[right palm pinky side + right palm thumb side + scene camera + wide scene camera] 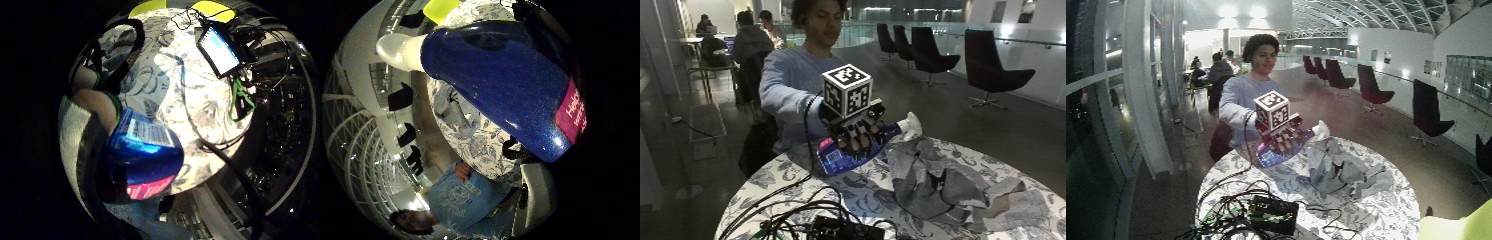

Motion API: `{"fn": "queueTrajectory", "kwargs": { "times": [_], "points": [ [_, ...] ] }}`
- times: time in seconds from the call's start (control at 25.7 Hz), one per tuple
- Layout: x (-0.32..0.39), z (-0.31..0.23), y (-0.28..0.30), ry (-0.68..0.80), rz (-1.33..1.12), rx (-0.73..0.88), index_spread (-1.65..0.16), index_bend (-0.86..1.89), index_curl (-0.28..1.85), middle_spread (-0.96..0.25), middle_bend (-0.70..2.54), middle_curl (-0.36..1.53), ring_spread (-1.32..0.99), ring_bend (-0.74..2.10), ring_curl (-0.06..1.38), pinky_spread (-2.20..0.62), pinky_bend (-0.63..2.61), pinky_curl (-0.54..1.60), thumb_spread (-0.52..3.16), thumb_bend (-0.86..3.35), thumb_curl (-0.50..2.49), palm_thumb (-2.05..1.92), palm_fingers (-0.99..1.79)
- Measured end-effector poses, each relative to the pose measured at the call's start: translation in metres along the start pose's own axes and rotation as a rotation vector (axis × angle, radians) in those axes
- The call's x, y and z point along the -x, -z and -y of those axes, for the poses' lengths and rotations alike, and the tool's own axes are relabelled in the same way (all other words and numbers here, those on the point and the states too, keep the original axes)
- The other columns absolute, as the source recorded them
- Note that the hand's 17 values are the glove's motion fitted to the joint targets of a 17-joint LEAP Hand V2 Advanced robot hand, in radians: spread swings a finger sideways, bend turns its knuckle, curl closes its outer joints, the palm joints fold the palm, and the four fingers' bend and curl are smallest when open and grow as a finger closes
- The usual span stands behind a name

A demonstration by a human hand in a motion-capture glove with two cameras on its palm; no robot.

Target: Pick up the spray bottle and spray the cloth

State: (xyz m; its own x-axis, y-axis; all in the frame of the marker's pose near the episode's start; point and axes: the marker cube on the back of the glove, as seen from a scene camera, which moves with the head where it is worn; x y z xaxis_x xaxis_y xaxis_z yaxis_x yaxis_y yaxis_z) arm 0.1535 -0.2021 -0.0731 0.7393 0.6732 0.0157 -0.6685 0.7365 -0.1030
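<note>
Being held above the near-left part of a round table with a floral-patterned cloth cover (pixel 840 192), clear of its surface: a glossy blue plastic spray bottle with a white trigger head (pixel 840 157), tilted so the white head is pointing right toward a crumpled grey cloth (pixel 939 187) heaped on the right half of the tabletop. Wrapping around the bottle's body from the camera side, the black-gloved right hand (pixel 856 137), fingers curling over the blue plastic and grasping it. White spray head sitting just beside the cloth's raised far-left edge; whether touching, impossible to tell. Showing on the bottle in the palm views: a magenta label with white lettering, only partly readable as "Help", and a pale back label carrying a barcode. Lying at the table's near edge, a tangle of black cables and a dark electronics box (pixel 836 227).
</note>
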Motion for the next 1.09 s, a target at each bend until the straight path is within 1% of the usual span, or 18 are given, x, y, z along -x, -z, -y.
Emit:
{"fn": "queueTrajectory", "kwargs": {
  "times": [0.55, 0.78, 0.94, 1.09],
  "points": [
    [0.015, 0.002, 0.001, -0.038, -0.138, 0.067, -0.35, 0.05, 0.13, -0.07, 0.40, 0.42, -0.04, 0.65, 0.38, 0.01, 0.40, 0.36, 0.81, -0.03, 0.49, 0.97, 0.94],
    [0.024, 0.004, 0.000, -0.040, -0.149, 0.069, -0.35, 0.05, 0.13, -0.07, 0.40, 0.43, -0.04, 0.65, 0.39, 0.00, 0.40, 0.36, 0.80, -0.03, 0.50, 0.97, 0.95],
    [0.032, 0.005, -0.001, -0.016, -0.015, 0.035, -0.35, 0.05, 0.13, -0.07, 0.39, 0.43, -0.04, 0.65, 0.39, 0.00, 0.40, 0.36, 0.80, -0.03, 0.50, 0.97, 0.96],
    [0.051, 0.006, 0.002, 0.080, 0.260, -0.080, -0.35, 0.05, 0.12, -0.07, 0.40, 0.43, -0.04, 0.65, 0.39, 0.00, 0.40, 0.37, 0.80, -0.02, 0.50, 0.97, 0.95]
  ]
}}
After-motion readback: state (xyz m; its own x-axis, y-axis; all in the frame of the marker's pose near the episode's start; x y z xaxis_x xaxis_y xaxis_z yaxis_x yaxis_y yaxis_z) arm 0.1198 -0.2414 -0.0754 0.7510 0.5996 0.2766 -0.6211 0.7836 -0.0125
